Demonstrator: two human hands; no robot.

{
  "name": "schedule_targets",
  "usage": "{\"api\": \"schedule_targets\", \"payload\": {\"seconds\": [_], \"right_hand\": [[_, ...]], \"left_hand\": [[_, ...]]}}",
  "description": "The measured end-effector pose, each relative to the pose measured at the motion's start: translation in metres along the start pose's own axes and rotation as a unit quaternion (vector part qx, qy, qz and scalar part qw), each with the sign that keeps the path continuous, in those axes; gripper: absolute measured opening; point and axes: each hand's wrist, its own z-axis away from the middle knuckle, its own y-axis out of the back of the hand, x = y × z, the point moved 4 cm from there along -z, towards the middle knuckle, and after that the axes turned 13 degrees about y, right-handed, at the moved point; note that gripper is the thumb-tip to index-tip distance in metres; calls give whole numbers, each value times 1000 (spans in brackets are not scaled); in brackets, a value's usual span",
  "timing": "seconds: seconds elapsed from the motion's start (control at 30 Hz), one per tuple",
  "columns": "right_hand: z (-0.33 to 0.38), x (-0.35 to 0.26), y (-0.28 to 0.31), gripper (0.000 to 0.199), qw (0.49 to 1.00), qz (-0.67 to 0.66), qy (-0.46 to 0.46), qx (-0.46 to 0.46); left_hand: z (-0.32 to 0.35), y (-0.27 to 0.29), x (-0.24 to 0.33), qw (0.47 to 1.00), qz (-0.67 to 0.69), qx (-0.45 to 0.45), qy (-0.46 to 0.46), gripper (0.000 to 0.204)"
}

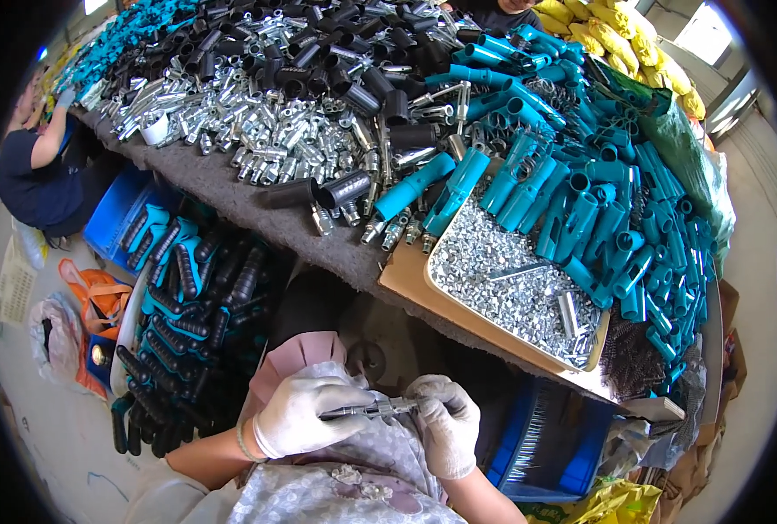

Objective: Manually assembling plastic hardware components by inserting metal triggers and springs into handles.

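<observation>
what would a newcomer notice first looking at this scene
Probably the long felt-covered table heaped with shiny metal fittings and black tubes in the middle, with a bank of teal plastic handles down its right side. Next, the tray of small silver screws at the near edge. Below it, the gloved left hand and right hand hold a slim metal part between them.

Shiny metal rod (373,409), white cloth gloves (297,417)

Two gloved hands: left hand (297,415), right hand (445,424). One metal rod (371,409). One cardboard tray (458,301) of screws. Teal sleeves, black sleeves: beyond counting.
</observation>
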Motion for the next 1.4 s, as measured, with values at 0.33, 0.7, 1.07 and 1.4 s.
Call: {"api": "schedule_targets", "payload": {"seconds": [0.33,0.7,1.07,1.4], "right_hand": [[-6,-11,-21,19,977,160,113,-88],[-152,-118,-57,14,782,516,295,-189],[-258,-62,-135,19,328,764,407,-377],[-99,-103,-34,44,901,336,-73,-264]], "left_hand": [[-10,14,-13,999,9,44,-18,26],[-14,32,-29,998,-19,54,-8,30],[-9,39,-22,997,-10,71,-19,30],[-5,47,-22,995,-34,87,-17,29]]}}
